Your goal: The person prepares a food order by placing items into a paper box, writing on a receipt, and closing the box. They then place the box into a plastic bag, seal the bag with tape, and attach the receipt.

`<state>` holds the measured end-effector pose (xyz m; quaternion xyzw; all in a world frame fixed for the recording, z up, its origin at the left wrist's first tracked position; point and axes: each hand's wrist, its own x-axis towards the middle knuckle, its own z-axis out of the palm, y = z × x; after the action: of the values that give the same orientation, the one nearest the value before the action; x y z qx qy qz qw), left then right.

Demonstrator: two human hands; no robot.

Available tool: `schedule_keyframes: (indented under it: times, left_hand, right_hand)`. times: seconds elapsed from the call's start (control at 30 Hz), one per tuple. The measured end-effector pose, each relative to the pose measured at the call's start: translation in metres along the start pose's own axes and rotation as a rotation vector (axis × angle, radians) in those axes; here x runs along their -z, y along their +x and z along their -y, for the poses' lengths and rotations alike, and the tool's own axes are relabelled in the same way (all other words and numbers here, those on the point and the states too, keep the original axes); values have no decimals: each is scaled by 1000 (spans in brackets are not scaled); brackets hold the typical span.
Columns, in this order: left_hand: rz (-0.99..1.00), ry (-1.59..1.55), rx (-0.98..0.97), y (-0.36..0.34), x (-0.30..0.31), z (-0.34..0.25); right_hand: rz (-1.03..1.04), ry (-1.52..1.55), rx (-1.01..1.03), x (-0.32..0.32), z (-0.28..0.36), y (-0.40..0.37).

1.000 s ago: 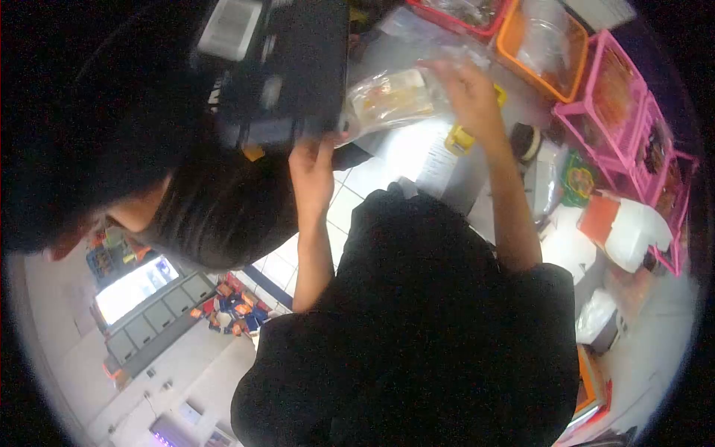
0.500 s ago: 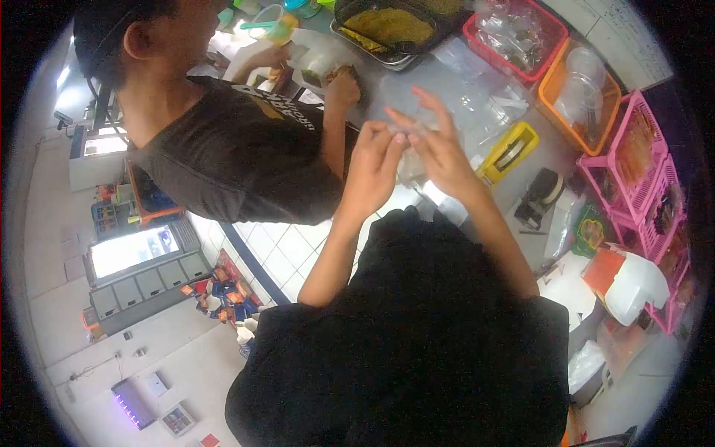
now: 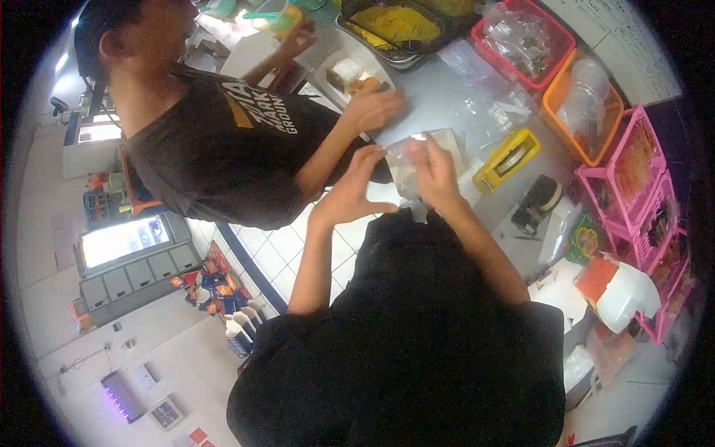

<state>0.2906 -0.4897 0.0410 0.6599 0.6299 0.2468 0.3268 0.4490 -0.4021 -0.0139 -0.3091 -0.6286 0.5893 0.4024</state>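
Observation:
A small clear plastic bag (image 3: pixel 404 165) hangs in front of my body at the near edge of the work table. My right hand (image 3: pixel 441 177) grips it from the right, with thumb and fingers curled at its upper part. On the other side, my left hand (image 3: pixel 348 192) is open, its thumb stretched away from the fingers. The left fingertips come right up to the bag's left edge. Just behind the bag lies a pale, flat piece (image 3: pixel 452 146), partly covered by my right hand. To its right sits a yellow tape dispenser (image 3: pixel 508 160).
A co-worker in a dark printed shirt (image 3: pixel 223 141) stands close on the left, hands near a white food box (image 3: pixel 350 63). At the back are a tray of yellow food (image 3: pixel 395 28), a red basket (image 3: pixel 540 82) and an orange basket (image 3: pixel 570 134). Pink baskets (image 3: pixel 633 186) line the right.
My hands were close together with fingers meeting; now they are apart, the left lower and spread, the right gripping the bag. The co-worker's hands have moved off the food box.

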Motion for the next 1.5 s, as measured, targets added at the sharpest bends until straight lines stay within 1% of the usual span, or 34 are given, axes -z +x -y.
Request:
schedule_keyframes:
  times: [0.03,0.07,0.1,0.17,0.2,0.23,0.27,0.3,0.37,0.4,0.43,0.5,0.53,0.63,0.7,0.77,0.83,0.87,0.9,0.93,1.0,1.03,1.13,1.2,1.3,1.33,1.4,1.43,1.47,1.5]
  left_hand:
    - [3,98,3,-1,-12,8]
    - [33,38,-160,6,-19,17]
    - [17,52,-153,13,-27,27]
    - [-3,75,-147,25,-41,43]
    - [-7,107,-219,28,-44,49]
    - [48,97,-308,29,-53,77]
    - [107,79,-395,26,-68,118]
    - [172,49,-489,22,-80,140]
    - [174,28,-527,8,-53,62]
    - [175,17,-546,1,-40,22]
    - [210,-36,-601,4,-34,3]
    - [288,80,-674,1,-43,7]
    - [323,141,-711,0,-49,8]
    - [434,135,-705,-1,-52,-19]
    - [461,84,-707,-13,-74,1]
    - [571,-19,-683,-18,-73,-1]
    - [680,-76,-598,-29,-73,4]
    - [727,-93,-546,-37,-71,8]
    - [701,-170,-567,-44,-69,9]
    - [665,-182,-563,-54,-73,18]
    - [608,-199,-564,-75,-82,32]
    - [584,-198,-564,-84,-80,34]
    - [546,-208,-577,-102,-86,37]
    - [532,-216,-582,-112,-89,39]
    - [523,-233,-598,-124,-93,41]
    - [519,-240,-604,-128,-94,42]
    - [529,-256,-611,-132,-94,44]
    - [539,-262,-614,-132,-94,44]
    - [545,-265,-621,-133,-94,44]
    - [560,-270,-629,-132,-93,44]
  right_hand:
    - [59,36,8,-5,4,-3]
    - [118,73,14,-12,10,-7]
    - [172,111,19,-20,16,-10]
    - [265,179,231,-37,27,-17]
    - [324,226,246,-45,36,-20]
    - [382,274,253,-51,46,-23]
    - [479,300,227,-55,54,-24]
    - [565,322,192,-58,63,-27]
    - [615,444,250,-68,78,-31]
    - [636,436,270,-70,87,-32]
    - [662,432,295,-73,94,-34]
    - [601,349,343,-84,95,-40]
    - [587,324,333,-84,97,-41]
    - [520,284,311,-83,101,-37]
    - [449,314,321,-90,97,-42]
    - [436,219,309,-86,104,-49]
    - [422,168,315,-95,106,-58]
    - [408,156,273,-98,107,-64]
    - [408,154,254,-100,110,-69]
    - [424,165,262,-106,113,-70]
    - [530,114,202,-113,118,-75]
    - [444,86,276,-119,118,-80]
    - [508,-24,251,-108,131,-89]
    - [423,-251,262,-82,143,-97]
    - [-44,-145,-170,-31,88,-138]
    - [-256,-301,-171,-12,73,-150]
    - [-425,67,-649,25,9,-199]
    - [-247,498,-804,45,-43,-231]
    - [-85,688,-861,17,-15,-232]
    - [28,820,-859,-6,3,-235]
